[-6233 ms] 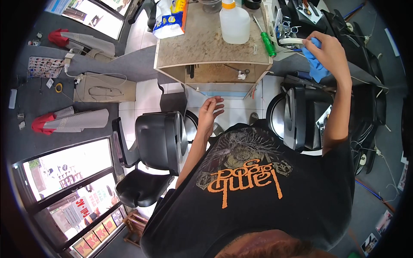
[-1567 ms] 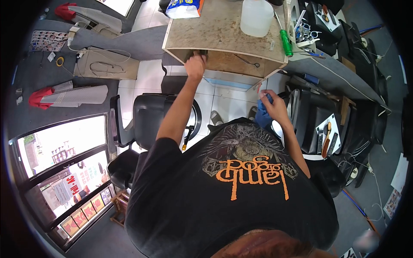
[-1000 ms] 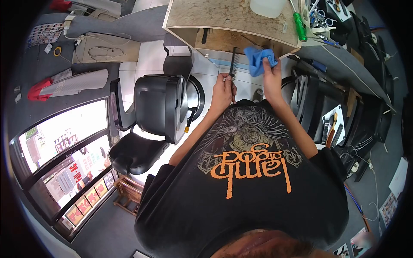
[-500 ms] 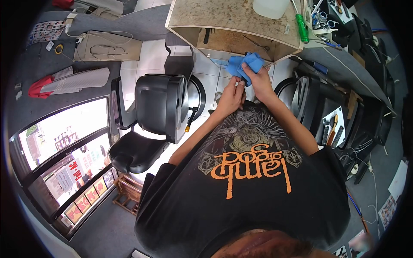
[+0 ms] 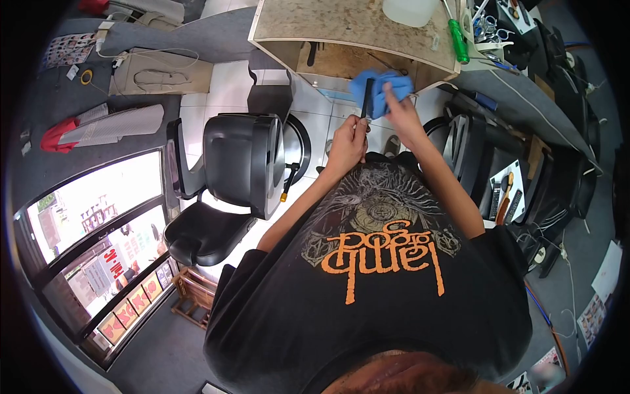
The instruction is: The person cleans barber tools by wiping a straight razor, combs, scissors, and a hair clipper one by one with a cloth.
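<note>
My left hand (image 5: 349,140) is closed around the lower end of a slim, dark, comb-like tool (image 5: 367,97), which points up and away from me. Whether it has teeth is too small to tell. A crumpled blue cloth (image 5: 398,85) lies behind and beside the tool, gripped by my right hand (image 5: 403,117), whose fingers are slightly blurred. Both hands are close together in front of my black shirt (image 5: 374,315), just short of the open wooden cabinet (image 5: 341,29). Inside its shelf are scissors (image 5: 387,64) and a dark-handled tool (image 5: 311,54).
A black barber chair (image 5: 239,157) stands to the left, another dark chair (image 5: 462,148) to the right. On the cabinet top sit a translucent container (image 5: 410,10) and a green-handled screwdriver (image 5: 459,43). Several scissors (image 5: 489,33) lie at the upper right.
The dark tool now shows along most of its length, where the cloth had wrapped it. My right hand and the cloth have shifted slightly to the right, apart from my left hand.
</note>
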`<state>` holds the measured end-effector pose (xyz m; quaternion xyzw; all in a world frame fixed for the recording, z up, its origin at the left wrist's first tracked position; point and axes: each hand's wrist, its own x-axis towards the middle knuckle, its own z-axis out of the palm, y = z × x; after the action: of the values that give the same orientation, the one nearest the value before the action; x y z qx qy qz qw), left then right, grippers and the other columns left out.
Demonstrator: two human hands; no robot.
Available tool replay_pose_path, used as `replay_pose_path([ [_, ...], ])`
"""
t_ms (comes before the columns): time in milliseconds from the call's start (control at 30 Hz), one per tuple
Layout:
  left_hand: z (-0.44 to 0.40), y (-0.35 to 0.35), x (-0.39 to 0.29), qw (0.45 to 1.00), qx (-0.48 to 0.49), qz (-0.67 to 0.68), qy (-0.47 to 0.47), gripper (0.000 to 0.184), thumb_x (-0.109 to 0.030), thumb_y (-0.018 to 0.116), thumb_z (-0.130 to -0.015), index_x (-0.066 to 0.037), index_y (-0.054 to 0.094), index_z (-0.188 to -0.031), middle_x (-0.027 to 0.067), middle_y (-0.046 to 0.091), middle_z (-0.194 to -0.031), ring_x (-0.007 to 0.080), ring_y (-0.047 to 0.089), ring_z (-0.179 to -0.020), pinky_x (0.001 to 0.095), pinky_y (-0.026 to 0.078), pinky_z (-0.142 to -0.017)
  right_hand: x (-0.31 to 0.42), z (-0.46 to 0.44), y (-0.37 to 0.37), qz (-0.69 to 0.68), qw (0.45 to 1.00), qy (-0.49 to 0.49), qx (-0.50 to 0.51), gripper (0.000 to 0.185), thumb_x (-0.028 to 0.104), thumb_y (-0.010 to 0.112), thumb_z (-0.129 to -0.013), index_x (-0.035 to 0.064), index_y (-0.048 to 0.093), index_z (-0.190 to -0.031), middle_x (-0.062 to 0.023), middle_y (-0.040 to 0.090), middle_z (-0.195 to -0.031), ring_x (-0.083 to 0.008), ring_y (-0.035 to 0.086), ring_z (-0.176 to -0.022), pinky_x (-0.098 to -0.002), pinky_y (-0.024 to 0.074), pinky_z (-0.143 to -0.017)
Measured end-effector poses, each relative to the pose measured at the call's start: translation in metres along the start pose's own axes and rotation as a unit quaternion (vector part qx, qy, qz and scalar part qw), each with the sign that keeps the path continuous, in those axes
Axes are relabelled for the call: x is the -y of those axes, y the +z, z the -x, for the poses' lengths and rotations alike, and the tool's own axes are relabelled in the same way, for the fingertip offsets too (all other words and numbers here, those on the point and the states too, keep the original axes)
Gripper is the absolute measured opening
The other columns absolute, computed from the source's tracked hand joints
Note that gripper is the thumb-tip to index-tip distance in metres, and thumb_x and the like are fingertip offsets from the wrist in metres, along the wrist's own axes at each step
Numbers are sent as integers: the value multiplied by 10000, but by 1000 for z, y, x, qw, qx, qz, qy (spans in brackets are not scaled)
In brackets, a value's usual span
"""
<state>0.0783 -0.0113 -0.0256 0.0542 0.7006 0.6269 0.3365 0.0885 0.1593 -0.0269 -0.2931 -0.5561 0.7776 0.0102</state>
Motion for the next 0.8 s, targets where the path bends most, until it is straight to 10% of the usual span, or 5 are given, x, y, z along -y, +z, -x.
replay_pose_path([
  [67,1,3,1,999,24,-23,19,298,-248,474,-1107,10,528,-968,40,504,-525,118,472,-391,295,396,-399,-11,0,3,44,993,-36,100,296,316,684,-1012,60,683,-1161,-6,697,-1000,-99,633,-914,-286,520,-791],
  [300,0,2,-5,995,19,-88,46,309,-241,491,-1100,11,552,-931,30,504,-520,105,473,-399,302,381,-409,-41,-30,-2,186,980,-48,-54,381,384,681,-1001,31,728,-1137,-50,739,-988,-123,658,-873,-306,523,-804],
  [533,2,-8,-9,996,-36,-75,44,313,-255,505,-1092,10,575,-943,29,514,-528,111,480,-412,290,387,-422,-15,-29,-24,-20,987,-51,-148,462,424,587,-1059,1,673,-1223,-29,709,-1063,-148,648,-980,-319,505,-889],
  [633,2,-23,-5,994,-55,-88,44,320,-276,541,-1073,13,614,-956,50,564,-557,124,529,-462,304,409,-454,-4,-9,-29,115,976,-133,-129,424,393,578,-1069,11,673,-1226,-35,709,-1077,-134,638,-1034,-314,490,-942],
  [800,-5,-49,-28,926,-6,-367,89,270,-312,634,-992,-68,743,-954,138,670,-671,273,656,-598,409,484,-583,11,18,-8,358,810,-463,-24,636,191,744,-861,68,536,-1450,-223,587,-1407,-363,513,-1365,-497,374,-1141],
])
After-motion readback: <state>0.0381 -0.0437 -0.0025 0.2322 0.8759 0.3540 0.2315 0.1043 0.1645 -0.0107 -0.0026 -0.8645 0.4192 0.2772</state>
